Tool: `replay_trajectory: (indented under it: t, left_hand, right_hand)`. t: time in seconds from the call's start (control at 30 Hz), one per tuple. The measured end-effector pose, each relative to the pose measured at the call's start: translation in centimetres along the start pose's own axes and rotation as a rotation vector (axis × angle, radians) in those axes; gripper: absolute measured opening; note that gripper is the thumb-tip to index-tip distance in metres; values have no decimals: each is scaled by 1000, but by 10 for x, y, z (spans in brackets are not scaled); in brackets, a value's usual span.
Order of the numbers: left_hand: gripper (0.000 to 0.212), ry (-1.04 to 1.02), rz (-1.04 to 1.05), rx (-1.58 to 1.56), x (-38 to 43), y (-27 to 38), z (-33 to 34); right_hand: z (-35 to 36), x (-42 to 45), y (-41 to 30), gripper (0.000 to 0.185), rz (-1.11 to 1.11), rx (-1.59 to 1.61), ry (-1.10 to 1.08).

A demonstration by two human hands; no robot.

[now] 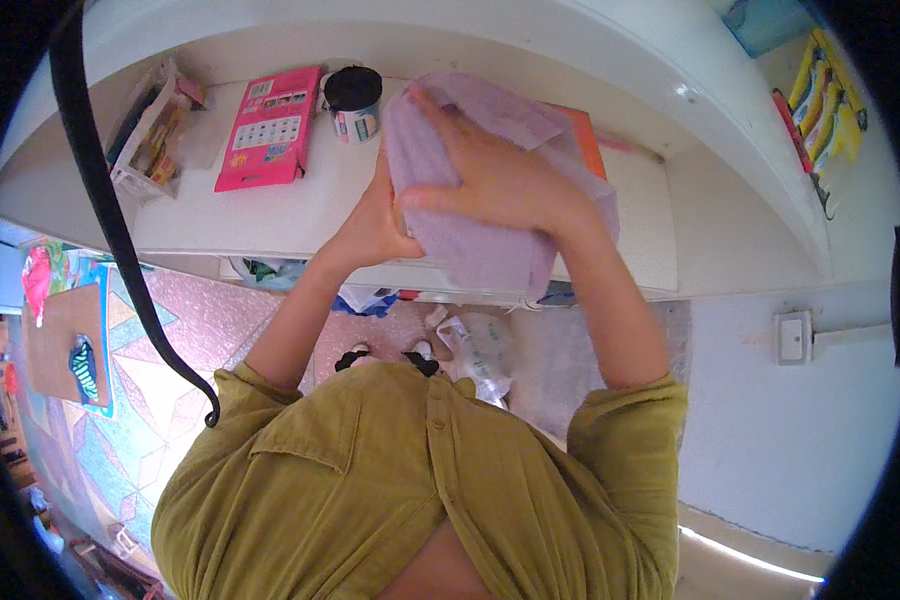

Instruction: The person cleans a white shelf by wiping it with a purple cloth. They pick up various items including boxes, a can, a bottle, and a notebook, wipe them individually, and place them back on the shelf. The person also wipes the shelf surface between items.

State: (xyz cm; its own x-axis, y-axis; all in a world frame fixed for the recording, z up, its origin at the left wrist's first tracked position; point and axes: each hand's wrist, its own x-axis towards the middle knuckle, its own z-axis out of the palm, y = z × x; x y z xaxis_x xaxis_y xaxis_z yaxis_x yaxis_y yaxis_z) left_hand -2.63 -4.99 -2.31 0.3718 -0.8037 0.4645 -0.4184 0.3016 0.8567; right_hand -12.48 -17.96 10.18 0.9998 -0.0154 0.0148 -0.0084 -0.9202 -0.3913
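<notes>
A thin lavender cloth (480, 247) is bunched in front of me over the white shelf (270, 217). My right hand (495, 169) lies across it with thumb and fingers spread, pressing its folds. On the other side, my left hand (371, 225) grips something beneath the cloth's left edge, its fingers running out of sight behind it. Only a narrow pale edge of that object shows beside the left thumb, so its kind cannot be told. Just left of the cloth stands a printed cup or jar (356, 124) with a black top.
A pink printed packet (270, 131) lies on the shelf, left of the jar. Farther left is a white plastic basket (146, 161) of small items. An orange flat item (589, 142) shows behind the cloth. Below, a clear plastic bag (484, 352) rests near my feet.
</notes>
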Motion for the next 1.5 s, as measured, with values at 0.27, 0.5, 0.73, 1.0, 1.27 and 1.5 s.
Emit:
replay_trajectory:
  t: [0.27,0.5,0.73,1.0,1.27,1.5]
  left_hand:
    - [123,109,140,-153,6,15,2]
    - [114,54,73,-23,2,16,-9]
    - [113,58,75,-49,2,20,-5]
    - [117,72,-18,116,-5,11,-3]
    - [108,110,6,197,0,29,-4]
    - [100,90,-46,0,-1,25,0]
  right_hand:
    - [-8,-68,0,60,-190,378,-235]
    - [-21,-125,57,48,-83,707,93]
    - [-30,-80,77,69,108,69,291]
    - [6,-1,-13,69,-58,-197,165]
    - [-4,-80,43,66,6,-237,328]
    - [18,-116,94,56,561,1553,709]
